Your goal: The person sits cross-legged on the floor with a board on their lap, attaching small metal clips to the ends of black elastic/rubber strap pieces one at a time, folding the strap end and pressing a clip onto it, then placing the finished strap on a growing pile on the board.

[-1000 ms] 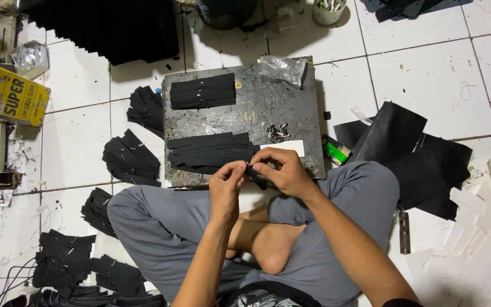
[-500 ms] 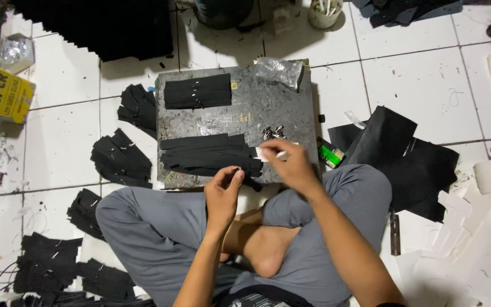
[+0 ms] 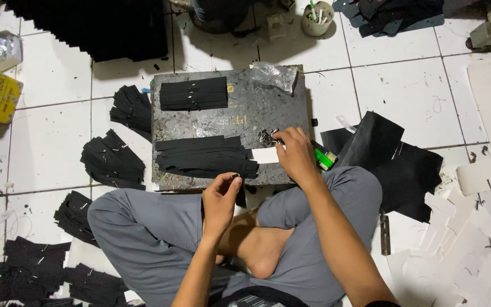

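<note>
Fingers of the right hand (image 3: pixel 295 152) have left the left hand and now reach onto the worktop (image 3: pixel 240 116), tips pinched together at a small heap of metal clips (image 3: pixel 266 137); 1 second ago both hands were joined over a black strip at the near edge. Whether a clip is already caught between the fingertips cannot be told. The left hand (image 3: pixel 221 199) has stayed back above the lap, thumb and forefinger closed on something small and dark that is too tiny to name.

Just beside the right hand lies a white card (image 3: pixel 266 155), touching the end of a fanned row of black strips (image 3: pixel 204 156). A second, neater stack of black strips (image 3: pixel 194 94) sits at the far side, with a crumpled plastic bag (image 3: pixel 275 74) near the corner. Judging from the parting, 1 piece looks finished and another clip is being fetched.
</note>
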